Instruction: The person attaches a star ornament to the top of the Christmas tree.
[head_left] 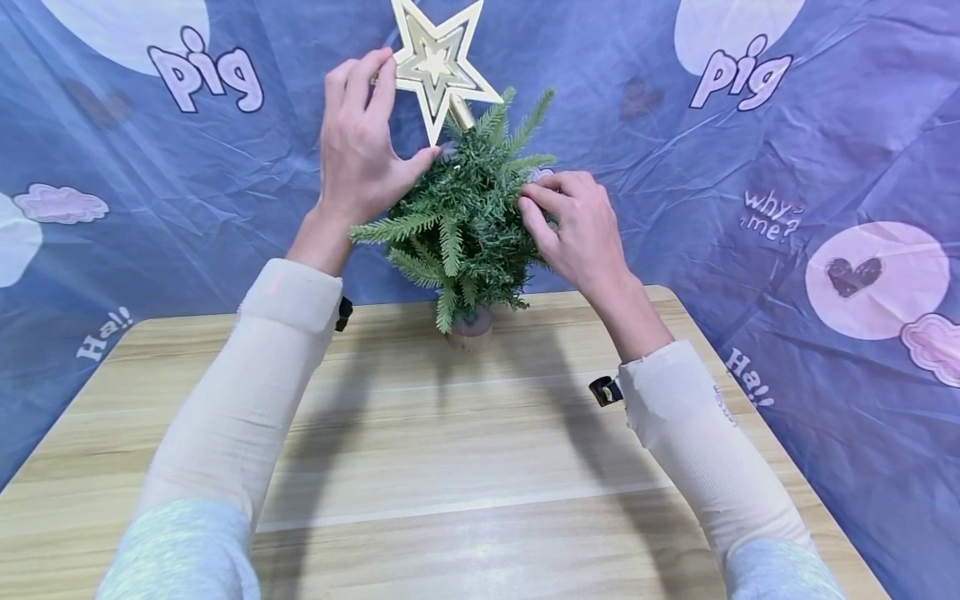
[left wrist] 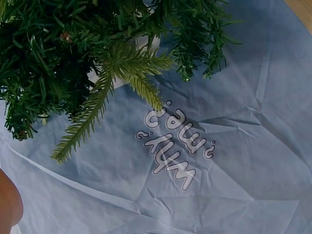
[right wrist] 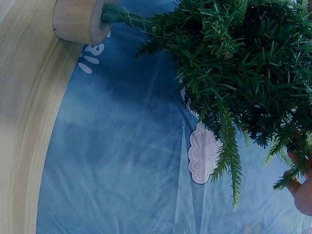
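A small artificial Christmas tree [head_left: 480,208] stands on a round wooden base [head_left: 471,332], also seen sideways in the right wrist view. At its top is a gold star tree topper [head_left: 438,62] with a short gold stem, leaning left. My left hand [head_left: 362,142] holds the star, fingertips at its left point and thumb by its lowest point. On the tree's right side, my right hand [head_left: 573,221] pinches a branch; needles partly hide its fingertips. Lighter green sprigs [left wrist: 87,119] stick out among darker needles. Only part of a finger shows at the left wrist view's edge.
The tree stands near the far edge of a wood-grain table [head_left: 420,442]. Behind and beside it hangs a wrinkled blue cloth [head_left: 600,75] printed with words, clouds and hearts. Both sleeves carry a small black clip-like piece near the wrist.
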A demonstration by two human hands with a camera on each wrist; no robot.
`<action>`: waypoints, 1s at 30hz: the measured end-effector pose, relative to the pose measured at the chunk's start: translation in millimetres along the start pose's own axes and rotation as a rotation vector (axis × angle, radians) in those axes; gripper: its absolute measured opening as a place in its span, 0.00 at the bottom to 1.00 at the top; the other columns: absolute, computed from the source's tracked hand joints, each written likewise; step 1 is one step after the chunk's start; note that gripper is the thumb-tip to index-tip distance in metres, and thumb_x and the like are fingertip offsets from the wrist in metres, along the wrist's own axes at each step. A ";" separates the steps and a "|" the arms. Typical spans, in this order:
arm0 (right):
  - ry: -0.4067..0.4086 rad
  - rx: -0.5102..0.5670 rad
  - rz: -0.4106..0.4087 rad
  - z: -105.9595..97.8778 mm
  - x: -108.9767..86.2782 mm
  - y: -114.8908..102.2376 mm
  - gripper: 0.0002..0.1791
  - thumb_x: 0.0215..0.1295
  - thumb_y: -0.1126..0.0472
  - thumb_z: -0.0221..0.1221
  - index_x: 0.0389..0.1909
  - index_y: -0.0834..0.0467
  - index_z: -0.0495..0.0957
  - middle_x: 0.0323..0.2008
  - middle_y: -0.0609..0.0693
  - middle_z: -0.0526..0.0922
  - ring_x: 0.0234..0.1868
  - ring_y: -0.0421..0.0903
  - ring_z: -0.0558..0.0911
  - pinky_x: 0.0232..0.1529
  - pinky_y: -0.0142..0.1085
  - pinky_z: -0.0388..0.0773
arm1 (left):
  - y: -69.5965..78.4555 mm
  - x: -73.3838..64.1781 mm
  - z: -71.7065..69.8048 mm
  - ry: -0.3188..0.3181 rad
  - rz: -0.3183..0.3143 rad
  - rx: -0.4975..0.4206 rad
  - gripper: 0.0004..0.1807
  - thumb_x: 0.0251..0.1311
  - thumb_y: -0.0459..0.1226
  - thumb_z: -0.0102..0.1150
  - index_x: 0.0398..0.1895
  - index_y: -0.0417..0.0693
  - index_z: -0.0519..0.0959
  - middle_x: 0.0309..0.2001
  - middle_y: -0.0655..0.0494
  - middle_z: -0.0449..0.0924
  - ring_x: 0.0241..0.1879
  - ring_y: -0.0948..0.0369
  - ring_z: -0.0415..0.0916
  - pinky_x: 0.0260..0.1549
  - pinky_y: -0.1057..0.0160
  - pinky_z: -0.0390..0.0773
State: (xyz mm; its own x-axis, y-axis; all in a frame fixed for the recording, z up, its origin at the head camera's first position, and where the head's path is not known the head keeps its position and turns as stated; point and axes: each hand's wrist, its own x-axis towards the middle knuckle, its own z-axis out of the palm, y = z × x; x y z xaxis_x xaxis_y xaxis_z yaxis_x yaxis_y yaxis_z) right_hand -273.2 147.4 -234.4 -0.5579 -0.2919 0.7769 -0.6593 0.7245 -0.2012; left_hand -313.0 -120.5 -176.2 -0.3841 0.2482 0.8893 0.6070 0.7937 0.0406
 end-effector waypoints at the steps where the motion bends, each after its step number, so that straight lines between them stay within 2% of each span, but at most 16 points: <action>1: 0.000 -0.001 -0.002 -0.1 0.0 -0.1 0.15 0.74 0.57 0.58 0.49 0.61 0.88 0.46 0.56 0.86 0.53 0.57 0.78 0.55 0.54 0.71 | 0.2 0.0 0.3 -0.002 0.001 0.000 0.49 0.51 0.48 0.77 0.71 0.30 0.66 0.70 0.40 0.67 0.67 0.48 0.60 0.73 0.61 0.52; 5: -0.005 -0.007 -0.005 -0.8 -0.3 -0.3 0.15 0.74 0.57 0.58 0.49 0.61 0.88 0.46 0.57 0.86 0.53 0.57 0.78 0.55 0.54 0.71 | 0.4 -0.1 1.1 0.002 0.006 -0.018 0.49 0.50 0.47 0.78 0.71 0.30 0.66 0.70 0.40 0.67 0.68 0.48 0.60 0.73 0.61 0.52; 13: -0.041 -0.020 0.016 -2.8 -1.3 -2.6 0.15 0.75 0.58 0.57 0.50 0.60 0.87 0.47 0.56 0.85 0.54 0.57 0.77 0.57 0.53 0.71 | -0.2 -2.2 1.1 -0.020 0.047 0.016 0.47 0.58 0.50 0.70 0.71 0.27 0.64 0.70 0.35 0.66 0.67 0.43 0.60 0.73 0.62 0.50; 18: -0.052 -0.034 0.021 -3.8 -0.4 -4.0 0.15 0.75 0.57 0.57 0.50 0.60 0.87 0.48 0.56 0.85 0.54 0.57 0.77 0.57 0.53 0.71 | -0.5 -3.2 2.5 -0.009 0.064 0.004 0.46 0.58 0.48 0.69 0.71 0.27 0.64 0.70 0.35 0.66 0.67 0.42 0.60 0.74 0.61 0.50; 30: -0.062 -0.058 0.026 -5.0 -0.3 -5.0 0.15 0.76 0.56 0.57 0.50 0.59 0.88 0.48 0.56 0.85 0.55 0.57 0.77 0.55 0.53 0.72 | -0.7 -4.0 2.4 -0.034 0.089 -0.015 0.45 0.56 0.45 0.71 0.70 0.26 0.64 0.70 0.34 0.65 0.68 0.42 0.59 0.74 0.61 0.48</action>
State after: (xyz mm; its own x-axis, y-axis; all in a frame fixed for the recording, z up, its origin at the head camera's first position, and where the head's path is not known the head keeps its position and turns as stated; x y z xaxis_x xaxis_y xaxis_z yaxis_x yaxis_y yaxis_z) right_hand -267.2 147.0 -230.6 -0.6056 -0.3097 0.7330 -0.6151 0.7666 -0.1843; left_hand -313.6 -120.7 -180.8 -0.3510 0.3364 0.8739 0.6504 0.7590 -0.0310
